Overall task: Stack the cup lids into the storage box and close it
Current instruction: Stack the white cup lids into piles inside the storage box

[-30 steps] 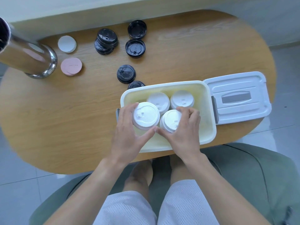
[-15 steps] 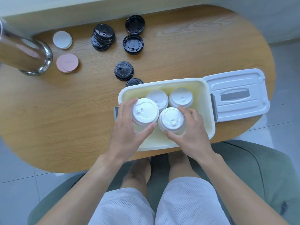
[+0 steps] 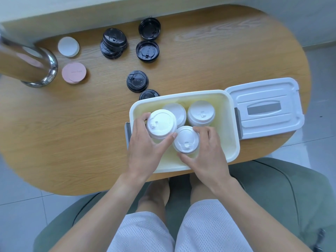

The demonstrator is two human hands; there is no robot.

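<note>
1. The storage box (image 3: 231, 124) is set open at the near edge of the oval wooden surface (image 3: 72, 133), towards its right end; its white lid (image 3: 263, 108) lies flat just beside the box's right wall.
2. Four stacks of white cup lids are seen inside the box: two at the far wall (image 3: 177, 110) (image 3: 201, 112), two nearer.
3. The left hand (image 3: 145, 148) is curled round the near-left white stack (image 3: 161, 122), thumb on its near side, fingers on its left.
4. The right hand (image 3: 207, 153) is wrapped round the near-right white stack (image 3: 186, 139), thumb below, fingers on its right.
5. Black cup lids are left outside on the surface: a pile (image 3: 113, 42) and two singles (image 3: 149, 28) (image 3: 147, 50) near the far edge, one (image 3: 137, 83) mid-surface, one (image 3: 149, 94) just beside the box's far wall.
6. A white disc (image 3: 68, 46), pink discs (image 3: 74, 72) and a shiny metal cylinder (image 3: 27, 66) are noted at the far-left corner.
</note>
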